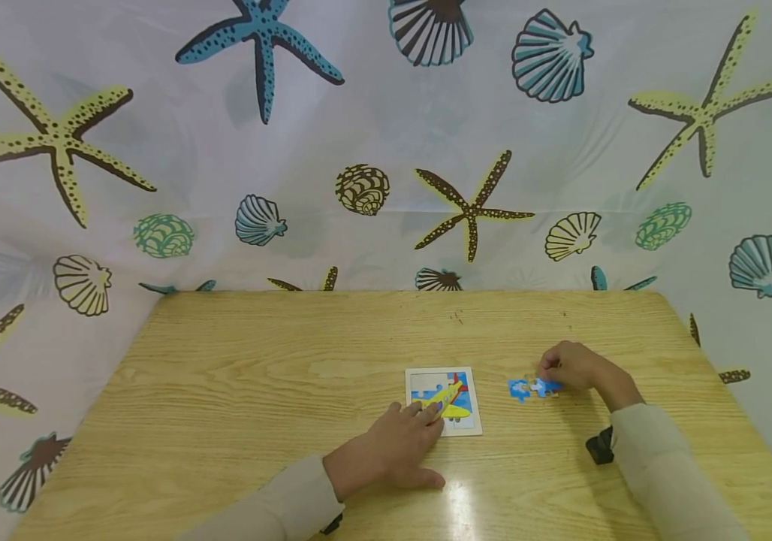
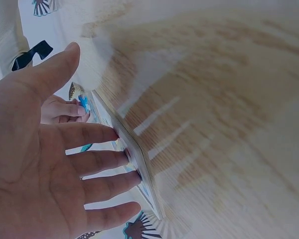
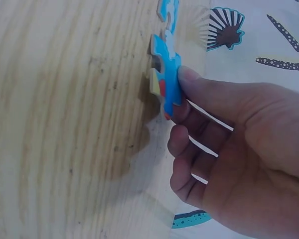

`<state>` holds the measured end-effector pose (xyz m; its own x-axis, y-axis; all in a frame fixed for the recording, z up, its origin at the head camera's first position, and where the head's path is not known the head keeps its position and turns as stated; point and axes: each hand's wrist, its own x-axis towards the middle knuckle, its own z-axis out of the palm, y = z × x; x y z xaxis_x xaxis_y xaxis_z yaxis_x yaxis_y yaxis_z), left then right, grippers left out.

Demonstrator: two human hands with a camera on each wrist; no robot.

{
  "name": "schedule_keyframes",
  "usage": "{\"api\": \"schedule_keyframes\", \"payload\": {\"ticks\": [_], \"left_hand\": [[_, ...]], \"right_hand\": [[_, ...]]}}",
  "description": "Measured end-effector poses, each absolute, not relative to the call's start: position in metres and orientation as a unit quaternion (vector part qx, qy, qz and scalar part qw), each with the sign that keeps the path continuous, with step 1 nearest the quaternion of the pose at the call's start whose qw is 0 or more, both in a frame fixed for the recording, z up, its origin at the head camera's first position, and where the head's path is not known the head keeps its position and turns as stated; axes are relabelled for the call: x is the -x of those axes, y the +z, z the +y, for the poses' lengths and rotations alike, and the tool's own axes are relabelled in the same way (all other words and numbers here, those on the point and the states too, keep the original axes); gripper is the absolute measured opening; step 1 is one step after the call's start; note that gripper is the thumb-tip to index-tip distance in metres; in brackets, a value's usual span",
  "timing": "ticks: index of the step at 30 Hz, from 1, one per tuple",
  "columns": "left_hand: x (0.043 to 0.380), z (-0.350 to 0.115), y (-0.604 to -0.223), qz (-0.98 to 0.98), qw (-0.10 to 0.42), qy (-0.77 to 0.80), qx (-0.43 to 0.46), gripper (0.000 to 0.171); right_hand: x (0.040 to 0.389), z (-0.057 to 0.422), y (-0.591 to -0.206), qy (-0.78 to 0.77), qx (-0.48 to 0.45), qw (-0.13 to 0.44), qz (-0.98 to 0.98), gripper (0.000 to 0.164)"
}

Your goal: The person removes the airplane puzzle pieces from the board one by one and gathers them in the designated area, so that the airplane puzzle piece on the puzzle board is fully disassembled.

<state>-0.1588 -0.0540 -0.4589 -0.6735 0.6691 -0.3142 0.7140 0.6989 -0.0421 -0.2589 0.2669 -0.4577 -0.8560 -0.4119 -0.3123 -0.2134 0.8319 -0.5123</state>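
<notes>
On the table lies a white-framed jigsaw puzzle (image 1: 477,427) with a yellow airplane on blue, partly filled in. My left hand (image 1: 402,447) rests its fingertips on the puzzle's lower left part. In the left wrist view the fingers (image 2: 102,162) are straight and spread along the frame edge, with the thumb held away. To the right of the puzzle, my right hand (image 1: 575,364) pinches a blue puzzle piece (image 3: 170,74) between thumb and fingers, with red and yellow bits at its edge. Other loose blue-and-white puzzle pieces (image 1: 518,389) lie just left of that hand.
A wooden table (image 1: 257,361) carries everything. Behind it and at both sides hangs a white cloth (image 1: 332,248) printed with starfish and shells. A black strap part (image 1: 600,445) shows under the right sleeve.
</notes>
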Motion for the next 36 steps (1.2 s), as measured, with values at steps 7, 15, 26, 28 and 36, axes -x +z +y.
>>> {"api": "schedule_keyframes", "payload": {"ticks": [7,15,26,28,36], "left_hand": [[0.159,-0.054,-0.459,0.911,0.137,-0.079,-0.38,0.083],[0.158,-0.055,-0.459,0.912,0.142,-0.072,-0.378,0.082],[0.158,-0.055,-0.457,0.912,0.143,-0.068,-0.378,0.082],[0.158,-0.055,-0.456,0.912,0.143,-0.069,-0.378,0.082],[0.158,-0.055,-0.458,0.913,0.139,-0.065,-0.379,0.082]], "right_hand": [[0.258,0.266,-0.46,-0.248,0.16,0.198,0.935,0.015],[0.255,0.264,-0.462,-0.248,0.144,0.189,0.939,0.012],[0.259,0.262,-0.453,-0.238,0.137,0.178,0.945,0.012],[0.261,0.259,-0.452,-0.241,0.139,0.177,0.944,0.011],[0.263,0.245,-0.45,-0.254,0.152,0.161,0.942,0.008]]}}
